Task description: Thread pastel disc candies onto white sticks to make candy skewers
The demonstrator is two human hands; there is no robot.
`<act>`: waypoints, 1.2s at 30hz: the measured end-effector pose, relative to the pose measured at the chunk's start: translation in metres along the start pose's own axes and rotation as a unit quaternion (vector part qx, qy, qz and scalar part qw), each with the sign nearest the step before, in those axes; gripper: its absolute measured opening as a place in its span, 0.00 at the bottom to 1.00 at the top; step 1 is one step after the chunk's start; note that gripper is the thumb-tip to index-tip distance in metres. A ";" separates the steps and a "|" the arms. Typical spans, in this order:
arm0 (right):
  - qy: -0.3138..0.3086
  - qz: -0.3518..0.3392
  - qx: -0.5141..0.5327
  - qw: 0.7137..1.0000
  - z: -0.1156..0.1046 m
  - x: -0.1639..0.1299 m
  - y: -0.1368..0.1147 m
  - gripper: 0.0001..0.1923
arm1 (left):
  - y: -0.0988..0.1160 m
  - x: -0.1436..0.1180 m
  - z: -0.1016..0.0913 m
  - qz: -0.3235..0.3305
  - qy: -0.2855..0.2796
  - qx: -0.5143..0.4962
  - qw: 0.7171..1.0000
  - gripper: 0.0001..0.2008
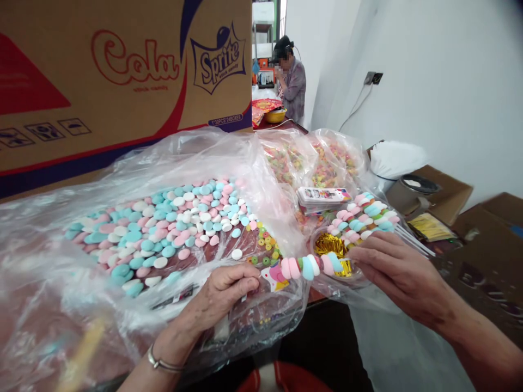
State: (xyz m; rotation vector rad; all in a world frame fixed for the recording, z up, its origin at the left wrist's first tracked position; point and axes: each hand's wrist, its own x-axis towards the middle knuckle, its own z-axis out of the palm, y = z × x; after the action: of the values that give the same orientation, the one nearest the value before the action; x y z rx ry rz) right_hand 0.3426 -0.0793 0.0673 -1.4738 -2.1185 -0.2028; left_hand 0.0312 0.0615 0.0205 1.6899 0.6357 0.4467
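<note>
The left hand [223,296] pinches one end of a candy skewer [310,267], fingertips closed at its cartoon-topped tip. The right hand [398,272] closes on the other end, so the skewer spans level between both hands, which stops the threaded pieces sliding. It hangs just above the open plastic bag [61,283] of pastel candy discs [163,234], within easy reach. Finished skewers [363,218] lie stacked just behind, beside a bowl of gold foil [330,245]. A cardboard box [122,76] stands at the back.
</note>
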 end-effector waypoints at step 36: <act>-0.051 -0.038 0.081 0.995 0.008 0.026 -0.009 0.07 | 0.032 0.003 0.000 -0.046 -0.131 0.136 0.981 0.11</act>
State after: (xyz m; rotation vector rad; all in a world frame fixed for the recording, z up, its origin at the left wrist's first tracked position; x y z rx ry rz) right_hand 0.3250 -0.0581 0.0757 -1.3365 -2.2176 0.0161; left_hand 0.0386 0.0587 0.0520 1.9282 0.5970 0.0684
